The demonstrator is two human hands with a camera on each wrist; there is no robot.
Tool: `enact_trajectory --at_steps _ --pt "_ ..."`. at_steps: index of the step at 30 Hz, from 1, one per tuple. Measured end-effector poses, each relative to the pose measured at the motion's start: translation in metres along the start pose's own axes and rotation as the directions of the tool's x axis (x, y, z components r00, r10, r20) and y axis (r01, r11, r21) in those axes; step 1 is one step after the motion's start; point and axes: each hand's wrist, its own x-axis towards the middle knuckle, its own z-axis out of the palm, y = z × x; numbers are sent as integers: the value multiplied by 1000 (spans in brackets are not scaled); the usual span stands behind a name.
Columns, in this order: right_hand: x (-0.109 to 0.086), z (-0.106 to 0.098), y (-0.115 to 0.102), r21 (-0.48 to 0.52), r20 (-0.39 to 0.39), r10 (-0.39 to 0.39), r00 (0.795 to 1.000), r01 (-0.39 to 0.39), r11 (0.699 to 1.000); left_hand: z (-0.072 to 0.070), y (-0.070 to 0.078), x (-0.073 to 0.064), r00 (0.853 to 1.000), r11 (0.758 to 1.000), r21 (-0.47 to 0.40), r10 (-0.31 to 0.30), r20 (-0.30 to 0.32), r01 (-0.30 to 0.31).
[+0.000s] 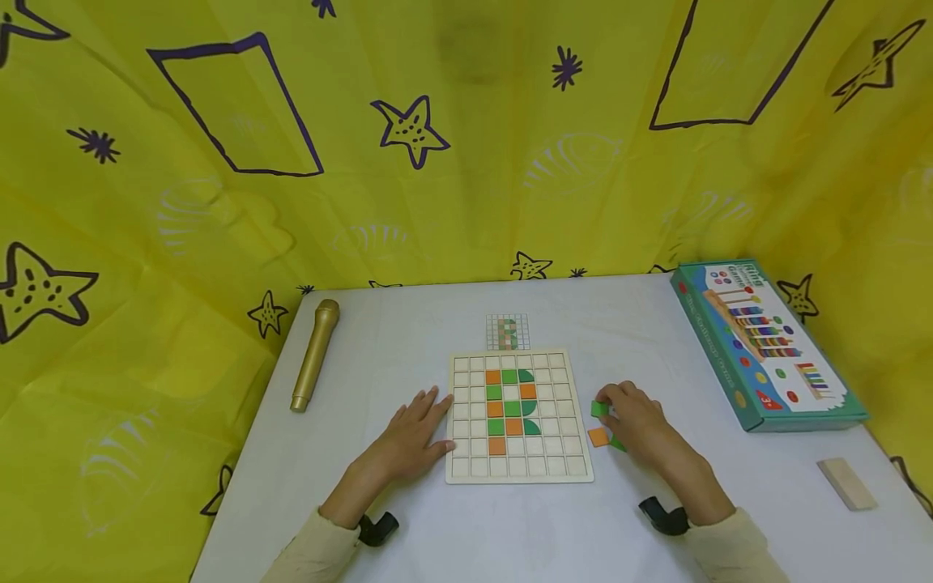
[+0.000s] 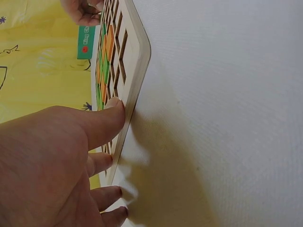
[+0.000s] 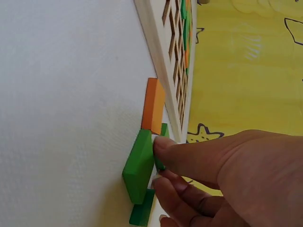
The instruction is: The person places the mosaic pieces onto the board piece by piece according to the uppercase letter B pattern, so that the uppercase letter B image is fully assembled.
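Observation:
A square wooden grid board [image 1: 578,461] lies on the table with orange and green tiles [image 1: 509,407] set in its cells in an R-like pattern. My left hand [image 1: 414,437] rests at its left edge, fingers spread and thumb tip on the rim. To the right of the board, my right hand [image 1: 641,425] pinches a green square tile [image 1: 599,408] between thumb and fingertips, its far part hidden by the thumb in the right wrist view. Close by lie an orange tile [image 3: 154,106], a green tile [image 3: 138,165] and a darker green piece [image 3: 143,209].
A small printed pattern card [image 1: 508,330] lies just behind the board. A gold microphone-shaped object [image 1: 315,356] is at the left. On the right stand a green toy box [image 1: 773,348] and a pale wooden block [image 1: 847,484]. A yellow curtain [image 1: 474,202] encloses the table.

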Motion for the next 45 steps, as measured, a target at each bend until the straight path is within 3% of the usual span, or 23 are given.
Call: enact_trajectory --at_steps 9,14,19,29,45 --pt "-2 4 -22 -3 -47 -68 997 68 998 1 -1 0 1000 1000 0 5 -4 -5" --pt "-9 17 -48 -37 -29 -173 985 172 984 0 -1 0 1000 1000 0 7 -7 -7" --pt "-14 32 -66 -20 7 -211 977 211 977 2 -3 1 1000 1000 11 11 -9 -11" --pt "-16 50 -67 -45 -47 -304 952 302 952 0 -1 0 1000 1000 0 5 0 -5" --pt "-17 50 -69 -41 -62 -329 942 327 944 -1 0 -1 1000 1000 -5 0 -4 0"
